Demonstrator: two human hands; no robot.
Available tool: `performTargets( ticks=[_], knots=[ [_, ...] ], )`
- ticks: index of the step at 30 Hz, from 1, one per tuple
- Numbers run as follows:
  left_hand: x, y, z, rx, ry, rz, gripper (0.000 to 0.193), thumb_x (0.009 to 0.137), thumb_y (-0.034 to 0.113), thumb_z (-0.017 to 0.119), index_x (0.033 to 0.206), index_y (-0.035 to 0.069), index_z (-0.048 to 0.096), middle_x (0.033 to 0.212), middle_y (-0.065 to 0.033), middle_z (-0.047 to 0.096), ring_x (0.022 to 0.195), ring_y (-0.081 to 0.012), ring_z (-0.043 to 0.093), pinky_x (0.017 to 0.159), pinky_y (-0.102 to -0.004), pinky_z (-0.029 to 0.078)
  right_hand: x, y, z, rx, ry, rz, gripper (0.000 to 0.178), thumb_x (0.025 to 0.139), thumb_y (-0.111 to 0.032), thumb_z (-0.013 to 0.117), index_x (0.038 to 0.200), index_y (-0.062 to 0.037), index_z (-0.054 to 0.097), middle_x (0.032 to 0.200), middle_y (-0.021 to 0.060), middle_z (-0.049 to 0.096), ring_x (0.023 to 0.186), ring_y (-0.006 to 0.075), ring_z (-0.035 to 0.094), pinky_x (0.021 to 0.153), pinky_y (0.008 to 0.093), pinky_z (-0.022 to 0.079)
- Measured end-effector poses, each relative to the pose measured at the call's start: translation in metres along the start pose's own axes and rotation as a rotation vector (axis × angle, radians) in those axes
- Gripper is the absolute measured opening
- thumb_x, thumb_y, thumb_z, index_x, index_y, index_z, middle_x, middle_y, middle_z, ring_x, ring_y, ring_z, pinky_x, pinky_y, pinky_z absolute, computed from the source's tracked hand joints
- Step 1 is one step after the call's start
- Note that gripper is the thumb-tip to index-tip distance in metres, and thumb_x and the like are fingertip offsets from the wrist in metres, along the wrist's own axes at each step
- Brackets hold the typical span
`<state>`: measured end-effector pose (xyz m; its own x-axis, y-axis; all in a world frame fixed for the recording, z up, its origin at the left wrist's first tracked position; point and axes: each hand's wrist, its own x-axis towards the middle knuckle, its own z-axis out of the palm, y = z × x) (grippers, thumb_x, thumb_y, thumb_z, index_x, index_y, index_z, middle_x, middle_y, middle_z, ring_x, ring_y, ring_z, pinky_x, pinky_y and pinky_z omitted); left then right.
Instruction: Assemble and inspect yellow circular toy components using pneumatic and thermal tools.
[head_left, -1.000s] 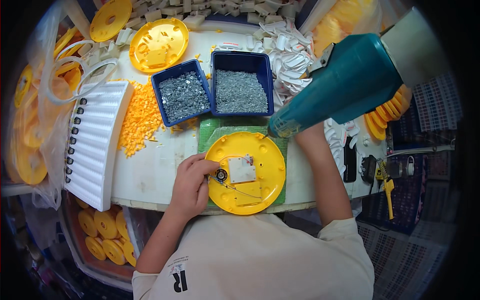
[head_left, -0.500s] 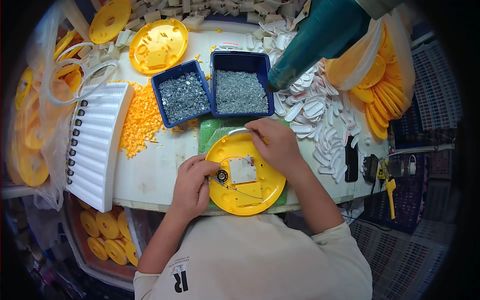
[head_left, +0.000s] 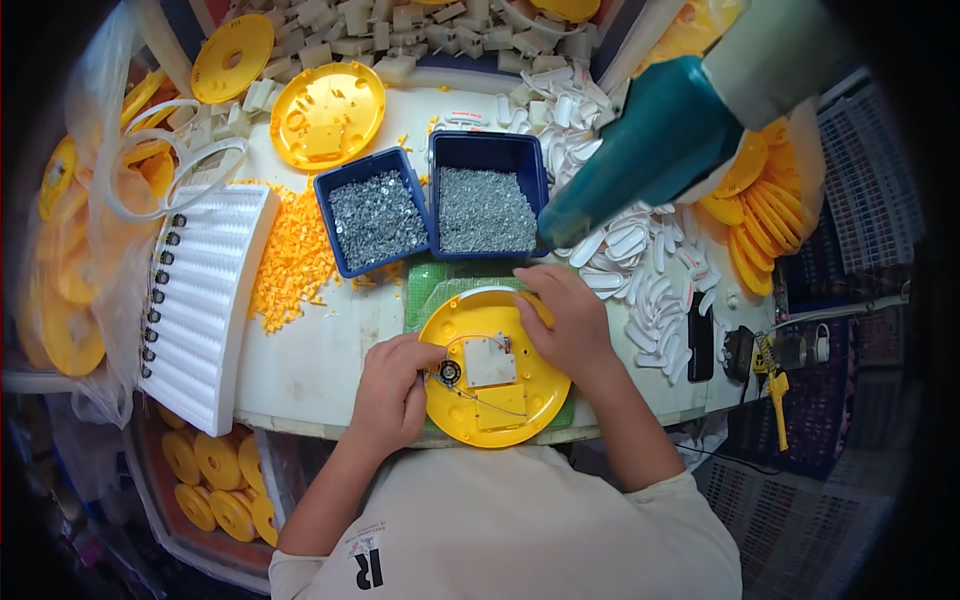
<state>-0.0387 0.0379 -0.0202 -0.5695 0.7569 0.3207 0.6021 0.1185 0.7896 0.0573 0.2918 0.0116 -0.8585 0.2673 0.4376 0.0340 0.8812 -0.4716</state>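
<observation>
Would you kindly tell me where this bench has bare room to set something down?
Bare table lies between the white ribbed tray, the orange bits and the left hand. White parts crowd the right side.

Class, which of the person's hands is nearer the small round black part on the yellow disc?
Left. The left hand touches the round black part; the right hand rests on the yellow disc farther off.

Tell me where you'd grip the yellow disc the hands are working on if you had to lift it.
Probably by the rim of the yellow disc, at its near edge toward the person. It lies flat on the green mat; the left hand covers the left rim, the right hand the far right, and the centre carries a white module with wires.
</observation>
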Motion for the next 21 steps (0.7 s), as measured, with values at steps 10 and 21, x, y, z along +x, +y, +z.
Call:
performTargets(
  ticks=[10, 21],
  knots=[
    [0.023, -0.001, -0.003, -0.002, -0.067, 0.034, 0.039, 0.086, -0.008, 0.056, 0.120, 0.006, 0.067, 0.122, -0.0167, 0.068, 0.119, -0.0373, 0.061, 0.106, -0.0457, 0.046, -0.051, 0.022, -0.033, 0.059, 0.112, 0.271, 0.019, 0.088, -0.003, 0.071, 0.107, 0.0002, 0.071, 0.100, 0.0162, 0.072, 0.084, 0.0291, 0.071, 0.076, 0.0374, 0.057],
    [0.003, -0.015, 0.010, -0.038, 0.041, -0.022, 0.032, 0.091, -0.011, 0.049, 0.118, -0.001, 0.063, 0.128, -0.0196, 0.066, 0.122, -0.0319, 0.062, 0.109, -0.0405, 0.046, 0.006, 0.148, -0.086, 0.042, 0.513, 0.584, 0.018, 0.097, -0.014, 0.071, 0.109, -0.0017, 0.073, 0.089, 0.0064, 0.072, 0.077, 0.0129, 0.065, 0.072, 0.0288, 0.052]
  ],
)
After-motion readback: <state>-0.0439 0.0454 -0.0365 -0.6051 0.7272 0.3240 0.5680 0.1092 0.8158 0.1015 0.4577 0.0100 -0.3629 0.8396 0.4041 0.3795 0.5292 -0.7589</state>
